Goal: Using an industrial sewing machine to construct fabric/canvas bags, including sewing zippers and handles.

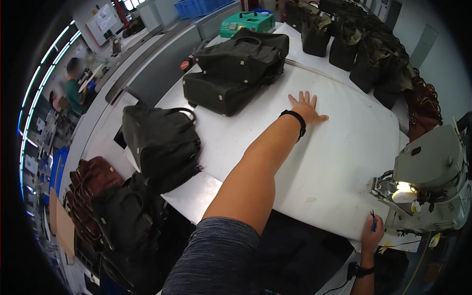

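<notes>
Your grey-sleeved left arm stretches out, left hand [307, 109] flat, fingers spread, on the white table [324, 162]; the dark green bags [236, 69] lie beyond-left. Your right hand [371, 233] pinches small snips [373, 221] beside the sewing machine [432, 177].

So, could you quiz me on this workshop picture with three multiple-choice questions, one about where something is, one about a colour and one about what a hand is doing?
1. Where does the left hand rest?
A. Flat on the white table
B. On the sewing machine
C. Inside a bag

2. What colour is the box at the table's far end?
A. Red
B. Green
C. Yellow

3. What is the right hand doing?
A. Lying open and bare
B. Gripping a bag handle
C. Holding a small blue tool

Answers: 1 A, the fingers are spread on the bare tabletop beside the dark bags. 2 B, its casing is plainly green. 3 C, the tool sticks up from the closed hand near the machine.
</notes>
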The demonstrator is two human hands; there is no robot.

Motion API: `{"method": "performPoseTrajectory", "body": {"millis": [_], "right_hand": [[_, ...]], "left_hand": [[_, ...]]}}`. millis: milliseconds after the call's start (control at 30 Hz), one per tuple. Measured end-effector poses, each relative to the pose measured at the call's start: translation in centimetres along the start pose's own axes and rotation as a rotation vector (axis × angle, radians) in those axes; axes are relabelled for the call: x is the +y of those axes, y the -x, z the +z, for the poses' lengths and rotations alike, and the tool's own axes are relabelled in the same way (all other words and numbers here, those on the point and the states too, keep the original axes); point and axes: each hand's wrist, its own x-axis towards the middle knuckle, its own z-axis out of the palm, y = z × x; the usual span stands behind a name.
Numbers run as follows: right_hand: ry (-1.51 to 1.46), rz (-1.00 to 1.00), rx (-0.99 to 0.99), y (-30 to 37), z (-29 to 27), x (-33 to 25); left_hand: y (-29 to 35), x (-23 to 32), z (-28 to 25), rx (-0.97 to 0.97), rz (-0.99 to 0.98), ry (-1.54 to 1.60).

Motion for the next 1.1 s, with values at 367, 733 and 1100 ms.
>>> {"method": "performPoseTrajectory", "body": {"millis": [367, 733, 1100], "right_hand": [[0.232, -0.199, 0.042, -3.0, 0.3, 0.9], [0.209, -0.247, 0.115, -2.7, 0.4, 0.1], [0.24, -0.287, 0.141, -2.5, 0.8, 0.6]], "left_hand": [[8.1, -2.9, -3.6, 0.34, 0.107, -0.064], [9.2, -20.0, -10.6, 0.839, -0.086, -0.048], [28.1, -2.9, -9.6, 0.467, 0.235, -0.477]]}}
